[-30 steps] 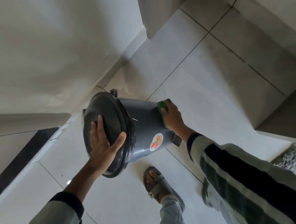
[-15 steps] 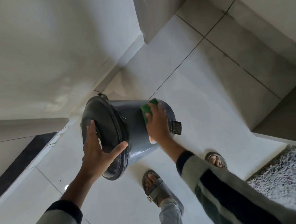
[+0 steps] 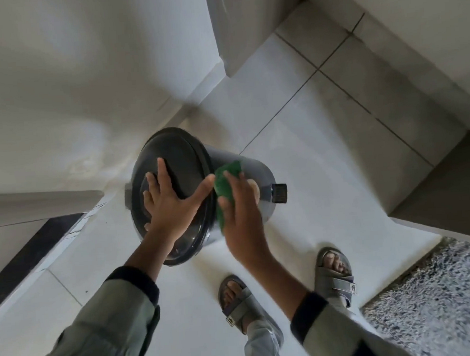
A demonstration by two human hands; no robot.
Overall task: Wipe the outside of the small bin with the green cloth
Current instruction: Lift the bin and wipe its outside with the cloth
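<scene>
The small dark grey bin (image 3: 258, 176) is tilted, its black lid (image 3: 183, 159) facing me and its pedal (image 3: 279, 193) sticking out at the right. My left hand (image 3: 169, 202) lies flat on the lid with fingers spread, steadying the bin. My right hand (image 3: 237, 219) presses the green cloth (image 3: 226, 184) against the bin's side wall just below the lid rim. The cloth is partly hidden under my fingers. The sticker on the bin is out of sight.
The bin stands on pale floor tiles near a white wall (image 3: 58, 92). My two sandalled feet (image 3: 334, 270) are just below the bin. A shaggy grey mat (image 3: 434, 303) lies at the lower right. A step edge (image 3: 435, 193) rises on the right.
My right hand has slid the green cloth along the bin's side from near the base up toward the lid rim. The bin has turned so its lid faces me more.
</scene>
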